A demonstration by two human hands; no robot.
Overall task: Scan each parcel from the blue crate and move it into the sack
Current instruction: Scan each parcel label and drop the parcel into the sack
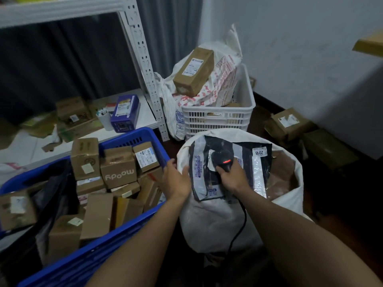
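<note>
Head view: the right hand (232, 179) grips a scanner (223, 160) above a black parcel (257, 168) lying across the mouth of the sack (207, 224). The left hand (176, 179), fingers loosely spread, sits at the sack's rim, just beside the packed blue crate (132, 137).

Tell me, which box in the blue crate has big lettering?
The brown box printed "moody" upside down, left of the left hand; others lack big words.

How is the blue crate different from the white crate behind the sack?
The blue crate holds many loose cardboard boxes; the white crate holds a printed bag with one box on top. The blue crate is nearest, at the left; the white crate stands farther back by the wall. Both have slotted plastic walls.
</note>
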